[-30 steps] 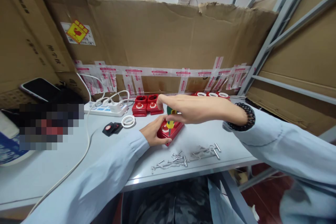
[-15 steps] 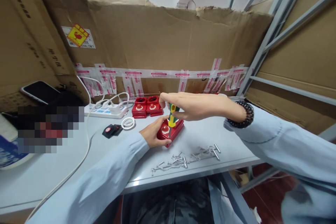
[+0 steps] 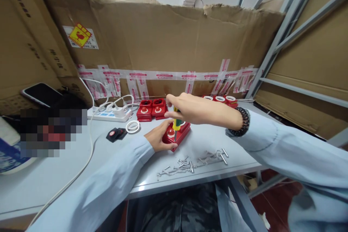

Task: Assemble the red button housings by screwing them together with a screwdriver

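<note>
My left hand [image 3: 160, 137] is wrapped around the near end of a red housing [image 3: 182, 135] with a round red dome on it, holding it against the table. In my right hand [image 3: 187, 108] is a yellow and green screwdriver [image 3: 176, 125], held upright from above. Its shaft points down at the housing's near corner beside the dome; whether a screw sits under the tip is too small to tell. Loose screws [image 3: 185, 164] lie on the table in front of the housing. My right palm and fingers hide part of the screwdriver's handle.
Two red housings [image 3: 152, 110] stand behind my left hand, near a white power strip [image 3: 110, 114]. White rings [image 3: 133, 127] and black square pieces [image 3: 115, 135] lie at left. More red housings with white rings [image 3: 220, 100] stand at back right. Cardboard [image 3: 168, 40] walls the back.
My right hand has shifted slightly left and turned with the screwdriver, uncovering the red housings at back right. My left hand and the housing have stayed in place.
</note>
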The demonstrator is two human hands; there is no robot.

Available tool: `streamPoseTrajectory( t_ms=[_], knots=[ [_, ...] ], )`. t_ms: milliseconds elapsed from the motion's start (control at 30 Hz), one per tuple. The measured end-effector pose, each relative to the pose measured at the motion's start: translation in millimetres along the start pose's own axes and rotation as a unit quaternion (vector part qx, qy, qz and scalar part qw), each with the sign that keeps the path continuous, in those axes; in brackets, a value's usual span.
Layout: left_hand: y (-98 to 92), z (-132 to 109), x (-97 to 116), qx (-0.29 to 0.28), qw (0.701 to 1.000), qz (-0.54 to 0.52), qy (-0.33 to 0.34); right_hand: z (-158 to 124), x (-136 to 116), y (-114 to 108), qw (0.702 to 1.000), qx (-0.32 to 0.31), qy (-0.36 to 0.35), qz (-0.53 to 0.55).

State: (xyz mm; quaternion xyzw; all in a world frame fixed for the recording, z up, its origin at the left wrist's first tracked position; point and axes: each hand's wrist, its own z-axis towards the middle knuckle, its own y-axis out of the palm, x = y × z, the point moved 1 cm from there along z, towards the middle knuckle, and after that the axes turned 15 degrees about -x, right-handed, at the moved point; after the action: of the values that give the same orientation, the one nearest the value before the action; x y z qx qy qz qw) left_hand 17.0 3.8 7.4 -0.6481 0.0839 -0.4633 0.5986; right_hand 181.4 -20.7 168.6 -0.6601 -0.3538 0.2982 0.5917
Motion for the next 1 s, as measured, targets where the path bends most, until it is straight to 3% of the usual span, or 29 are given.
streamPoseTrajectory(
  t_ms=[67,167,233,300,400,500,567,767,833,1000],
  knots=[
    [0.3,0,0,0.0,1.0,0.0,-0.008,2,0,0,1.0,-0.002,-0.026,0.016],
    [2.0,0,0,-0.01,1.0,0.005,-0.014,2,0,-2,0.99,-0.025,-0.127,0.06],
    [2.3,-1,1,-0.014,0.999,0.023,-0.033,2,1,-3,0.991,-0.035,-0.114,0.068],
    [-0.4,-2,4,-0.005,0.997,0.061,-0.053,3,3,-2,0.996,-0.029,-0.054,0.059],
    [-11.2,-4,14,0.027,0.997,0.076,-0.004,6,2,1,0.997,-0.006,-0.03,0.069],
    [-23.2,-5,23,0.06,0.994,0.008,0.09,7,0,2,0.991,-0.004,-0.088,0.102],
    [-26.6,-3,26,0.08,0.99,-0.038,0.114,6,0,3,0.99,0.002,-0.092,0.11],
    [-15.6,6,21,0.155,0.978,-0.139,0.025,7,-2,7,0.998,0.045,0.01,0.034],
    [-13.4,7,20,0.157,0.97,-0.182,0.027,7,-4,6,0.999,0.03,0.002,0.043],
    [-18.4,4,21,0.1,0.941,-0.306,0.101,5,-5,4,0.996,0.012,-0.012,0.086]
  ],
)
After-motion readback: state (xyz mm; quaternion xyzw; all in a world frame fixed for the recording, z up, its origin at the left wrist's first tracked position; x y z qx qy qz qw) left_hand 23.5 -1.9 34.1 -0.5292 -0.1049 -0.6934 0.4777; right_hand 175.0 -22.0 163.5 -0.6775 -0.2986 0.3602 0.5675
